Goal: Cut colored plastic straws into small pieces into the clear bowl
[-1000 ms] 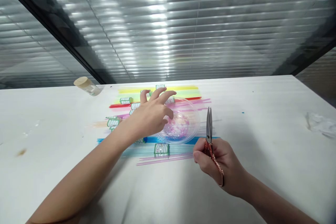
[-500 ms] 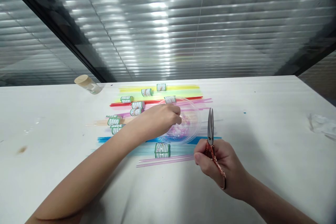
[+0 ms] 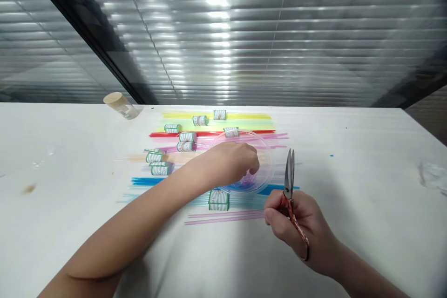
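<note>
My right hand (image 3: 303,228) grips a pair of scissors (image 3: 289,179) with copper-coloured handles, blades pointing away from me and slightly parted at the tips. My left hand (image 3: 240,163) is over a clear round plastic bowl (image 3: 267,172), its fingers curled downward. Whatever those fingers hold, if anything, is hidden. Small pink and purple clippings (image 3: 248,179) show in the bowl, partly covered by the hand. Under and around the bowl lie bundles of thin plastic straws, among them blue straws (image 3: 148,181), red straws (image 3: 160,134) and loose pink straws (image 3: 223,218).
Several green-and-white paper wraps, including a near one (image 3: 219,200), lie across the straw bundles. A cork-topped jar (image 3: 122,105) stands at the back left of the white table (image 3: 87,172). Crumpled clear plastic (image 3: 433,177) lies at the right, and blinds (image 3: 244,32) hang behind.
My left hand has moved right across the bowl, covering more of the clippings. My right hand still holds the scissors in much the same place. The whole view has shifted a little.
</note>
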Motion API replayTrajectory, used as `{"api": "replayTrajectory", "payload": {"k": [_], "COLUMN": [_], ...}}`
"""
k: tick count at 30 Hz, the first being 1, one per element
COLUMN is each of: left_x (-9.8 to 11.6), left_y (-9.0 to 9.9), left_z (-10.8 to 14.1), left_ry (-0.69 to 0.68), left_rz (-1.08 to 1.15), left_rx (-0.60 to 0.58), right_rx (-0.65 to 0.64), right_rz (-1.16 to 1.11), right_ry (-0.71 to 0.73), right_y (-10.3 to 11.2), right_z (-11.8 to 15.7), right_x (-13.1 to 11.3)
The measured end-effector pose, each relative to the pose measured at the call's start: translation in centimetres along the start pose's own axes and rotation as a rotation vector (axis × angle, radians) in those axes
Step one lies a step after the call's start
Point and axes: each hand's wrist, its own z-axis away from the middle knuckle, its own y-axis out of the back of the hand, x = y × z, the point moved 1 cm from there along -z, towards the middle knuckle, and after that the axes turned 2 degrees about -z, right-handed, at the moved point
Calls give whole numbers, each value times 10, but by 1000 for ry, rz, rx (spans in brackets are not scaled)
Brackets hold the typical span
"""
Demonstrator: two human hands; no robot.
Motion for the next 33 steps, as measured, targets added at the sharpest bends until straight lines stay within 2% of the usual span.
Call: {"api": "replayTrajectory", "payload": {"k": [5, 12, 18, 21, 25, 30, 33], "left_x": [-6, 1, 2, 0, -4, -14, -19], "left_y": [-4, -6, -8, -7, 0, 16, 26], "left_z": [-1, -9, -8, -5, 3, 17, 23], "left_ry": [-11, 13, 22, 23, 19, 91, 119], "left_rz": [-26, -58, -54, -63, -77, -19, 39], "left_rx": [0, -127, -92, -58, 52, 201, 249], "right_rx": [7, 17, 22, 24, 16, 13, 11], "right_rz": [11, 35, 29, 6, -18, -14, -7], "right_ry": [4, 26, 13, 7, 3, -7, -13], "right_y": [0, 0, 0, -1, -1, -1, -1], "right_z": [0, -1, -1, -1, -1, 0, 2], "right_x": [0, 1, 0, 0, -1, 0, -1]}}
